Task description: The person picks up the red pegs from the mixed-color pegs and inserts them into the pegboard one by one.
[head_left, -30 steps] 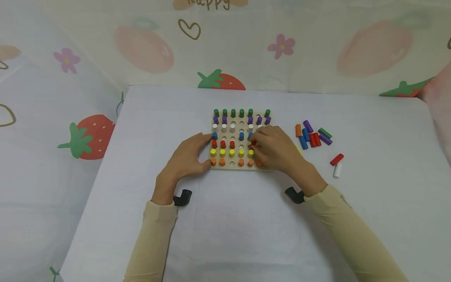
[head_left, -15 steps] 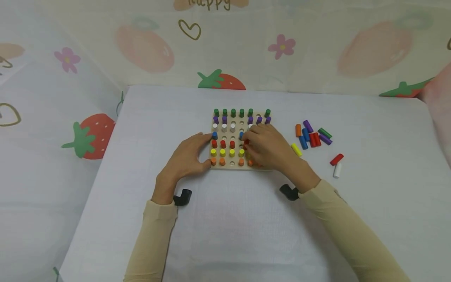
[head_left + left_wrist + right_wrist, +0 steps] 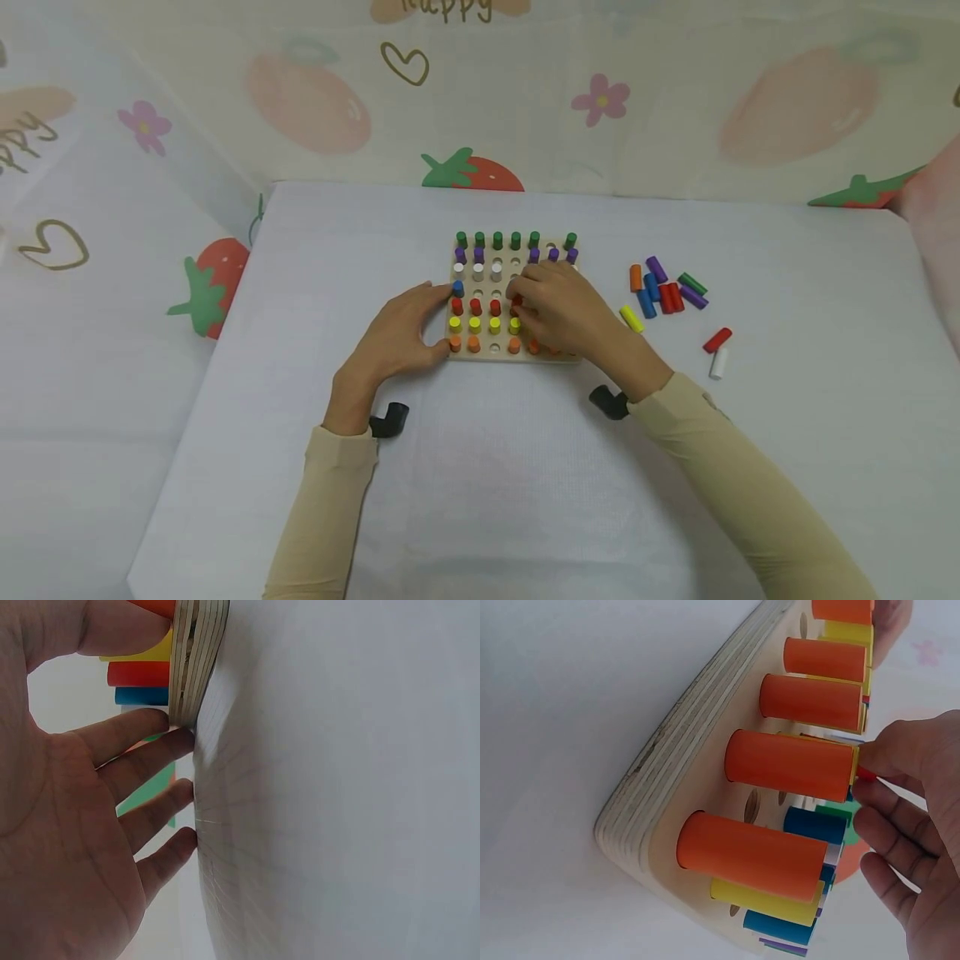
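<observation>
A wooden pegboard (image 3: 504,360) stands on the white table, with upright pegs in colour rows from green at the far side to orange (image 3: 791,757) at the near side. My left hand (image 3: 400,335) rests at the board's left edge, thumb and fingertips touching it, fingers fairly straight. Over the middle of the board, my right hand (image 3: 566,308) pinches a red peg (image 3: 866,773) between thumb and index finger, in the red row. Whether that peg's lower end sits in a hole is hidden. The hand covers several pegs at the right.
Loose pegs lie right of the board: a yellow peg (image 3: 631,318), an orange peg (image 3: 635,277), a green peg (image 3: 692,282), and several blue, red and purple ones. Farther right are a red peg (image 3: 717,339) and a white peg (image 3: 718,362). A patterned cloth (image 3: 660,92) hangs behind.
My right hand has moved left along the red row with the red peg, uncovering the loose yellow peg. The left hand stays at the board's left edge.
</observation>
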`<action>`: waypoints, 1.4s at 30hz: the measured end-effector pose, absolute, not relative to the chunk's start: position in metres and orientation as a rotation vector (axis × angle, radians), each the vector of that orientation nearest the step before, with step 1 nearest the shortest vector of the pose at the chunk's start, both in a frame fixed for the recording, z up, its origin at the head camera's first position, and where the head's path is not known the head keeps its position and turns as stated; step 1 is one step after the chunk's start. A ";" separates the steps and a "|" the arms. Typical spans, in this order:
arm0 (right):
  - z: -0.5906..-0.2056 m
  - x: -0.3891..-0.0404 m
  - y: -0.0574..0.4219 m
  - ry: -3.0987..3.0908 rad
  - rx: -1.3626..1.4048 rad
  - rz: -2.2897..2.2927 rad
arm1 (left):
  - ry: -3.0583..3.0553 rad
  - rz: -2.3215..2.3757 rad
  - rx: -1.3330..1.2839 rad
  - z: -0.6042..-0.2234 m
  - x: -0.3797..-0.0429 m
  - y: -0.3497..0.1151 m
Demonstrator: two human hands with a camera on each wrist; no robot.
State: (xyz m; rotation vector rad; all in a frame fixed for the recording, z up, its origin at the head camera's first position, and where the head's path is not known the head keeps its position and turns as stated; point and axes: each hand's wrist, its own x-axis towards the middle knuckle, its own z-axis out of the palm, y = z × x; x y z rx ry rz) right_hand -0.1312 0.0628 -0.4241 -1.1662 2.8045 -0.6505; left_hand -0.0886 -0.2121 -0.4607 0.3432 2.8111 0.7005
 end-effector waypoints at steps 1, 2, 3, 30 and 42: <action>-0.424 -0.131 0.062 2.802 -1.168 -0.651 | 2.810 0.700 0.342 -0.460 -0.089 -0.212; -0.424 -0.131 0.062 2.801 -1.173 -0.653 | 2.809 0.700 0.341 -0.460 -0.088 -0.212; -0.424 -0.132 0.062 2.799 -1.176 -0.653 | 2.807 0.701 0.340 -0.459 -0.089 -0.212; -0.426 -0.117 0.088 2.873 -0.980 -0.654 | 2.797 0.700 0.331 -0.458 -0.089 -0.212; -0.440 -0.109 0.129 2.965 -0.803 -0.806 | 2.820 0.696 0.345 -0.464 -0.087 -0.210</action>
